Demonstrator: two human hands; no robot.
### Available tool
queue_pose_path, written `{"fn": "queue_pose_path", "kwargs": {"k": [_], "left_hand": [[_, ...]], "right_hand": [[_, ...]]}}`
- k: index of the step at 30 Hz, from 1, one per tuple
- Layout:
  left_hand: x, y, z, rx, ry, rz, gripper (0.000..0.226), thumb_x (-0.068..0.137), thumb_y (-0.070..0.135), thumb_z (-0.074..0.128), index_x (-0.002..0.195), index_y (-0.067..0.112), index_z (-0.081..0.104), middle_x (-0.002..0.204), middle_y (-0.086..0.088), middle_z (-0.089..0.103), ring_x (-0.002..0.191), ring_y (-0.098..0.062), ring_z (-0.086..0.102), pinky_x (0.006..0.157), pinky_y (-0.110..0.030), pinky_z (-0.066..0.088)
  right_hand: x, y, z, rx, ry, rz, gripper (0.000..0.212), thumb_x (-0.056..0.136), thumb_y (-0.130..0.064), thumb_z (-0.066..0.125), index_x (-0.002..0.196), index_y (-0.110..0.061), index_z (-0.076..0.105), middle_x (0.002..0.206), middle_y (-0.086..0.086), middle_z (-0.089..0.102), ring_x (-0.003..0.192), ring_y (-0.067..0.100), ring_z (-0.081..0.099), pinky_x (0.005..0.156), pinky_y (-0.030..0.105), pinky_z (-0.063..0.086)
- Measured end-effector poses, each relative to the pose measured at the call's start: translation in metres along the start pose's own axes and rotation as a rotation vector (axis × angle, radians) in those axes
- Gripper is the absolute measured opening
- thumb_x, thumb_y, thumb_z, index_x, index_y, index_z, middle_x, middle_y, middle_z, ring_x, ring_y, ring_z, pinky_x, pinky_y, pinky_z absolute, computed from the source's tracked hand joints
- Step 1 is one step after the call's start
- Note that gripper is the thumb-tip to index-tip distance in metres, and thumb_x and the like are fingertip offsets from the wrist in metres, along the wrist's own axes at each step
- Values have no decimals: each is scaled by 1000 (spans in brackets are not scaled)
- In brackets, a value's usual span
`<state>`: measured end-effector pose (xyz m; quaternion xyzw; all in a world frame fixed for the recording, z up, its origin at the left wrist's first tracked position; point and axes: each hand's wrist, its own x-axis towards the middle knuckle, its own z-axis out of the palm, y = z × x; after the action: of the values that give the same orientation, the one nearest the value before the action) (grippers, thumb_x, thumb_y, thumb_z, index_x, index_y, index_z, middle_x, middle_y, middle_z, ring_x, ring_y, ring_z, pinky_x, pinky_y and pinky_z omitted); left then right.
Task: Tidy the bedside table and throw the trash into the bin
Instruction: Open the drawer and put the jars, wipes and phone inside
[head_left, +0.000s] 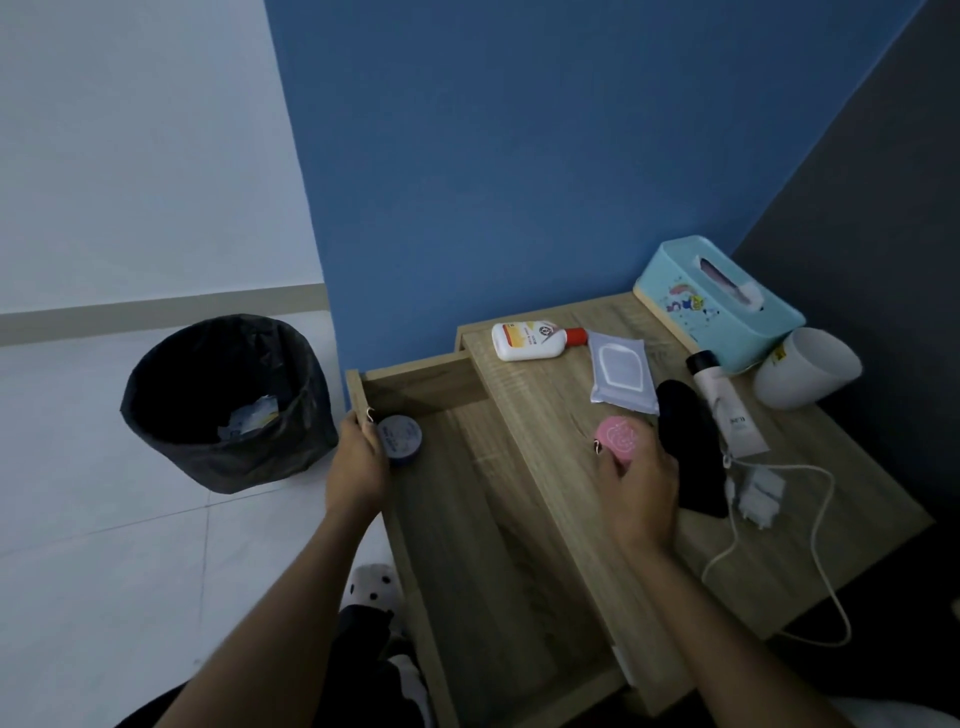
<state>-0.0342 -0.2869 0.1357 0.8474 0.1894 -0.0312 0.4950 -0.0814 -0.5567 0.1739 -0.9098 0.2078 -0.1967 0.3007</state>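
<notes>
We've got the drawer (498, 545) pulled open w/ left hand (358, 462) gripping its front edge; keep it steady. Right hand (641, 486) clamps the pink case (618, 439) on the bedside table (571, 395); we'd lower it beside the blue tin (399, 438), not drop it.

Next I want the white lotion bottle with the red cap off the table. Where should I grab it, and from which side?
Grip the white bottle across the middle of its body, coming down from above. It lies flat on the table, red cap pointing right toward the wipes pack, so its long sides are free; the cap end is crowded.
</notes>
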Motion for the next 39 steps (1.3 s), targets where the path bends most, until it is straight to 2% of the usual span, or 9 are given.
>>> {"fn": "queue_pose_path", "kwargs": {"k": [5, 10, 18, 24, 27, 29, 31, 33, 39], "left_hand": [[-1, 3, 0, -8, -2, -11, 45, 102, 40, 19, 138, 15, 32, 129, -18, 56, 113, -34, 57, 83, -41, 48], [0, 4, 1, -8, 2, -33, 45, 102, 41, 19, 139, 17, 30, 130, -17, 55, 114, -34, 57, 87, -45, 50], [4, -2, 3, 12, 33, -14, 44, 101, 41, 21, 138, 19, 32, 127, -15, 58, 111, -32, 60, 88, -50, 53], [7, -6, 5, -43, 16, -20, 44, 101, 42, 22, 139, 21, 31, 132, -10, 56, 117, -28, 57, 95, -50, 50], [9, -9, 7, -48, 27, -11, 45, 101, 44, 20, 139, 22, 31, 131, -10, 56, 117, -27, 56, 94, -49, 49], [9, -10, 7, -58, 33, -5, 46, 101, 45, 20, 139, 23, 31, 131, -9, 56, 116, -26, 56, 93, -48, 49], [10, -11, 8, -65, 34, -2, 45, 101, 44, 20, 140, 24, 30, 132, -9, 56, 116, -26, 56, 93, -47, 50], [10, -12, 9, -61, 41, 4, 45, 101, 43, 19, 141, 24, 29, 133, -9, 56, 116, -26, 57, 92, -46, 50], [13, -15, 12, -62, 50, -1, 47, 100, 45, 19, 142, 25, 28, 135, -8, 54, 118, -27, 55, 94, -47, 49]], "right_hand": [[-7, -24, 3, 105, 8, -73, 50, 83, -20, 71, 129, -13, 53, 130, 6, 59, 121, 24, 52, 97, 29, 42], [-21, -68, 34, 189, -140, -231, 46, 85, -28, 68, 128, -19, 54, 129, -6, 57, 119, 9, 49, 94, 21, 39], [-40, -77, 115, 21, -332, -340, 51, 87, -25, 66, 135, -19, 49, 138, 2, 53, 129, 18, 46, 101, 22, 33], [-39, -66, 163, -68, -455, -201, 48, 90, -20, 62, 135, -21, 47, 140, 5, 50, 132, 23, 43, 108, 35, 36], [-36, -58, 183, -109, -490, -218, 34, 94, -16, 54, 128, -20, 52, 133, 6, 52, 126, 22, 48, 99, 25, 38], [-34, -53, 194, -192, -458, -254, 24, 100, -26, 44, 121, -23, 56, 124, 4, 56, 116, 17, 55, 82, 15, 41], [-32, -48, 206, -236, -431, -244, 31, 102, -34, 36, 120, -22, 57, 120, 3, 59, 104, 12, 58, 75, 17, 41], [-30, -52, 210, -172, -497, -196, 34, 101, -28, 37, 130, -17, 51, 129, 11, 55, 114, 22, 56, 93, 33, 46], [-24, -60, 215, -128, -619, -93, 49, 100, -15, 40, 147, -12, 29, 149, 18, 37, 136, 31, 37, 114, 43, 29]]}}
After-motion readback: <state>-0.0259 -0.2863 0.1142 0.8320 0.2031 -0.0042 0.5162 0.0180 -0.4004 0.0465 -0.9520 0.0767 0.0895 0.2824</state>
